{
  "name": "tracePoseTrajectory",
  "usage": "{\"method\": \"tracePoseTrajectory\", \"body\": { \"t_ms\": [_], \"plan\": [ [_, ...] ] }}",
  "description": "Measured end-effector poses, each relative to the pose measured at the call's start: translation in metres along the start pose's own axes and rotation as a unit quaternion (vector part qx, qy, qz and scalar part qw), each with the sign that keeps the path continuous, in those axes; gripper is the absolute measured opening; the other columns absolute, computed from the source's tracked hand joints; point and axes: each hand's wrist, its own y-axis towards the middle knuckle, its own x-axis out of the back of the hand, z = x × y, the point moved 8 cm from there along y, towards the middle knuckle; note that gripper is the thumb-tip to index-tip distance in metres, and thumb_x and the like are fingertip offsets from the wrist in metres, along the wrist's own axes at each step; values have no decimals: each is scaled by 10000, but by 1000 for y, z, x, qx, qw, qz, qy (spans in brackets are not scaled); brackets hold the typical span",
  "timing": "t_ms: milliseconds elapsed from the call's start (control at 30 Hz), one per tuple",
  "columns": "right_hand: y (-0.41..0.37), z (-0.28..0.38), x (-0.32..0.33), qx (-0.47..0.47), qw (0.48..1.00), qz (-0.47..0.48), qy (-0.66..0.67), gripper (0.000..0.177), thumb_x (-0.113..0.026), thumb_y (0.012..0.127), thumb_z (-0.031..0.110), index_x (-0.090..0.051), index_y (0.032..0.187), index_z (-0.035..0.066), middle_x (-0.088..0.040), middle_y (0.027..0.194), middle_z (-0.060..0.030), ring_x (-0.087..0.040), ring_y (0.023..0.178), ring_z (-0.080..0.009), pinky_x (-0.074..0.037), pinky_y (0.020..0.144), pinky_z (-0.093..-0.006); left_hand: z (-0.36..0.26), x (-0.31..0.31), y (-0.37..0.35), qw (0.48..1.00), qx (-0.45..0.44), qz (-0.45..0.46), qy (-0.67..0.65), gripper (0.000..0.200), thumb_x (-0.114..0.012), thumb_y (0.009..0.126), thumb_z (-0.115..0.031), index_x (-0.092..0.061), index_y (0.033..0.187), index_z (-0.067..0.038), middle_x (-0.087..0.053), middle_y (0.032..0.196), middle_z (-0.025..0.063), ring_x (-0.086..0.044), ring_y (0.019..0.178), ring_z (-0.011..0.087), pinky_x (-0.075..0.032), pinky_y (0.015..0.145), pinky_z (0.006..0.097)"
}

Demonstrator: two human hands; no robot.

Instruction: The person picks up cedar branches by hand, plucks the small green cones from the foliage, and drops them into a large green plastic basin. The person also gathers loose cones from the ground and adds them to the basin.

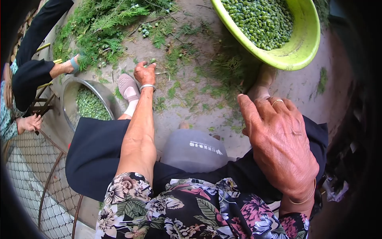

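Observation:
My left hand, with a bracelet at the wrist, reaches low over the ground beside my shoe. Its fingers are curled together, and a small green cone shows at the fingertips. My right hand is raised close to the camera above my right knee. Its index finger is stretched out and the other fingers bend away from view; I see nothing in it. A yellow-green basin holds many small green cones. Ahead of my left hand lies a pile of green conifer branches.
A metal bowl of green cones stands left of my left shoe. Another person's hand and leg are at the left. A wire mesh panel lies lower left. Loose sprigs litter the ground.

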Motion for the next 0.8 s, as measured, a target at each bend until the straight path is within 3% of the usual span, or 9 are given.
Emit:
{"method": "tracePoseTrajectory", "body": {
  "t_ms": [67,200,333,367,433,467,533,700,800],
  "plan": [
    [2,-1,-1,-4,1000,12,-6,416,-580,771,68,-518,1176,0,-582,929,-141,-572,946,-307,-417,870,-403,-24,1,-6,992,-88,-39,87,362,-796,611,-188,-680,910,-21,-668,852,213,-645,816,365,-503,730,394],
    [3,-4,-5,8,999,30,24,442,-537,741,68,-531,1167,-50,-596,930,-155,-582,948,-321,-419,889,-416,-42,-11,-14,986,-111,-15,121,365,-783,654,-166,-658,951,6,-653,837,235,-636,801,391,-487,725,438],
    [-1,-6,-3,18,999,5,43,449,-547,725,57,-540,1155,-70,-595,894,-169,-586,890,-297,-430,847,-398,-54,-16,-9,976,-162,-17,142,320,-759,687,-103,-648,957,26,-661,791,206,-657,748,320,-510,662,398],
    [-3,-5,-1,31,999,-7,42,449,-554,721,58,-541,1149,-76,-594,873,-168,-584,866,-284,-433,828,-388,-42,-18,-4,998,-52,26,32,303,-747,701,-68,-641,961,46,-655,770,180,-652,724,267,-516,624,359],
    [-6,-3,2,46,997,-34,45,429,-569,714,58,-552,1117,-88,-589,807,-156,-583,809,-261,-434,747,-367,-34,-25,-7,964,127,89,-215,271,-694,765,16,-595,1008,83,-625,786,107,-616,686,141,-519,552,255],
    [-8,-4,1,38,997,-43,45,429,-569,714,58,-552,1117,-88,-589,807,-156,-583,809,-261,-434,747,-367,-45,-21,-8,965,115,92,-218,271,-694,765,16,-595,1008,83,-625,786,107,-616,686,141,-519,552,255],
    [-14,-3,5,43,992,-120,19,348,-575,714,77,-568,1032,-65,-581,762,-133,-571,766,-239,-416,708,-357,-78,-11,-16,846,152,82,-504,289,-664,796,32,-556,1063,64,-620,854,113,-616,690,166,-523,556,267],
    [-33,1,10,35,954,-296,-45,135,-586,716,131,-588,790,18,-548,641,-67,-531,660,-178,-366,617,-333,-250,27,-58,790,29,215,-573,300,-638,818,36,-529,1097,51,-619,906,120,-629,748,191,-542,614,273],
    [-40,2,18,23,971,-237,23,146,-586,717,141,-590,790,15,-555,651,-72,-539,670,-186,-376,624,-336,-344,21,-84,788,-88,317,-521,429,-652,800,12,-492,1193,79,-623,973,170,-638,869,208,-544,737,288]
  ]
}}
